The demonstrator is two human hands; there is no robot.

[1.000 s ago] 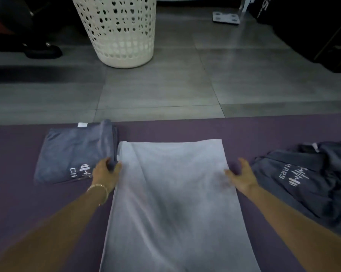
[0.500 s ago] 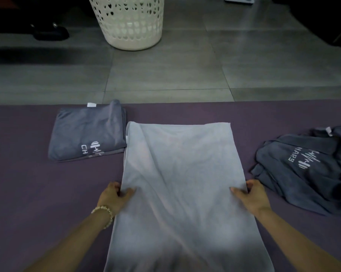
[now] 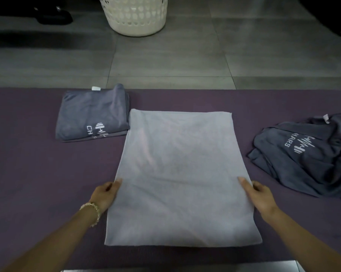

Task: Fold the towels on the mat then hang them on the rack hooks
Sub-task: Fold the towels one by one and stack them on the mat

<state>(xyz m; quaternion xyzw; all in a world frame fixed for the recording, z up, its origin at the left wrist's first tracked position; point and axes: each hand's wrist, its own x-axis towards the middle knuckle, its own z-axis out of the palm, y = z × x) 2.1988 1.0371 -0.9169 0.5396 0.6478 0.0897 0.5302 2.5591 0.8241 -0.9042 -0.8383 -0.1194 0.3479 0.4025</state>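
The left hand (image 3: 105, 195) lies at the left edge of the light grey towel (image 3: 179, 179), fingers loosely curled with the thumb tip resting on the cloth; whether any fingers are tucked under the edge cannot be told. A beaded bracelet (image 3: 93, 212) circles that wrist. The right hand (image 3: 259, 195) mirrors it at the towel's right edge, its thumb stretched flat along the top of the fabric and the other fingers bent down over the border, so it may be pinching the edge, though the underside is hidden. The two hands are well apart, one on each side of the towel, both about two thirds of the way down its length.

The light grey towel lies flat and smooth in the middle of the purple mat (image 3: 28, 173), a tall rectangle with its near edge close to the mat's front border. Its far left corner touches a folded dark grey towel (image 3: 91, 116) with a white logo (a small white tag sticks out at its far edge). To the right, apart from the light towel, a crumpled dark grey towel (image 3: 311, 154) with the same kind of logo sits in a loose heap. Beyond the mat, on the grey tiled floor (image 3: 185, 59), stands a white perforated laundry basket (image 3: 135, 14).
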